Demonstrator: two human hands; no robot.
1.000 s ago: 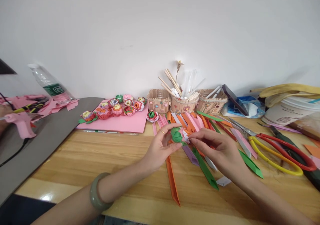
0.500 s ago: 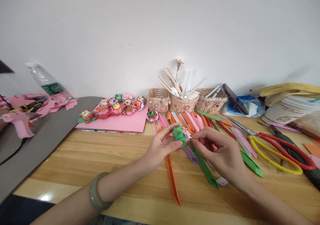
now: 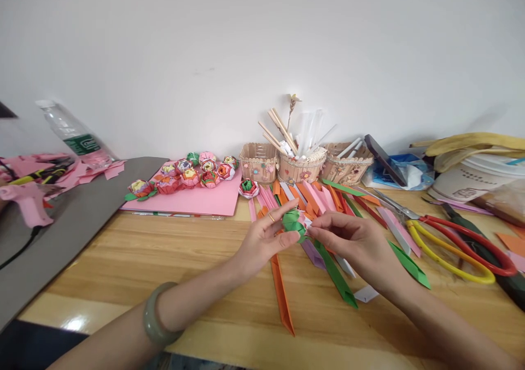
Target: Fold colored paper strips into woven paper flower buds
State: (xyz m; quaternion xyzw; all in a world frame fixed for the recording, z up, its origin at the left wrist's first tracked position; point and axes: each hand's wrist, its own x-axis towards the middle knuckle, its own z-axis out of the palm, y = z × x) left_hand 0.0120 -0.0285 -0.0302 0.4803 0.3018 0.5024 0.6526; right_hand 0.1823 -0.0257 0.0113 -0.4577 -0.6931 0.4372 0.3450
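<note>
A small folded paper flower (image 3: 292, 223), green outside with pink and white petals inside, is held above the table, tilted to the right. My left hand (image 3: 262, 241) closes round its green side between thumb and fingers. From the right, my right hand (image 3: 353, 243) pinches at the white and pink petal tips; its fingers partly hide them. Beneath both hands lie folded paper strips, among them a green strip (image 3: 337, 274), an orange strip (image 3: 282, 299) and a white strip (image 3: 366, 294).
Several finished paper flowers (image 3: 189, 177) rest on pink paper (image 3: 197, 203). Wooden baskets (image 3: 302, 168) with sticks stand by the wall. Red-and-yellow-handled scissors (image 3: 455, 244) lie at right, near a lidded tub (image 3: 463, 178). A pink glue gun (image 3: 28, 200) and a bottle (image 3: 77, 134) are at left.
My right hand has shifted slightly left, closer in to the flower's petals. The flower stays in my left hand at nearly the same spot. The view has moved a little.
</note>
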